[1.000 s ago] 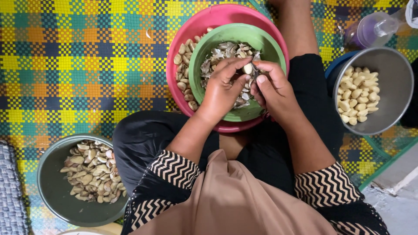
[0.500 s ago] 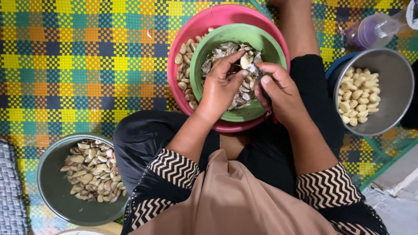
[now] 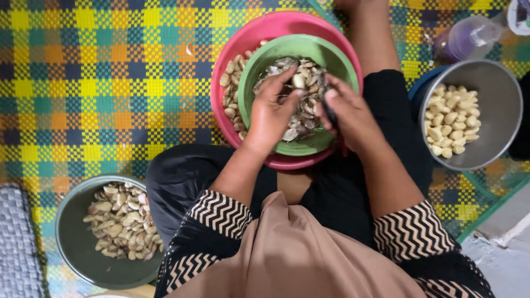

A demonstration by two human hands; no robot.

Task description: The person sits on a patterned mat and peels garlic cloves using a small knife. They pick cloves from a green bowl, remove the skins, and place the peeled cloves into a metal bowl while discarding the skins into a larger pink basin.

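Left hand (image 3: 273,113) fingers pinch clove (image 3: 298,81) over green bowl (image 3: 265,66) (right hand (image 3: 348,113) grips knife (image 3: 326,102)).

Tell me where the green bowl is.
In the head view, the green bowl sits inside the pink bowl, top centre, under both hands.

Small bowl (image 3: 337,58) nested in basin (image 3: 265,33), between two pans (image 3: 74,251).

1. A woven plastic mat (image 3: 110,83) in a yellow, green, orange and blue check covers the floor.
2. A grey textured rug (image 3: 16,243) lies at the left edge.
3. Bare grey concrete floor (image 3: 502,248) shows at the lower right.
4. The light is soft and even.
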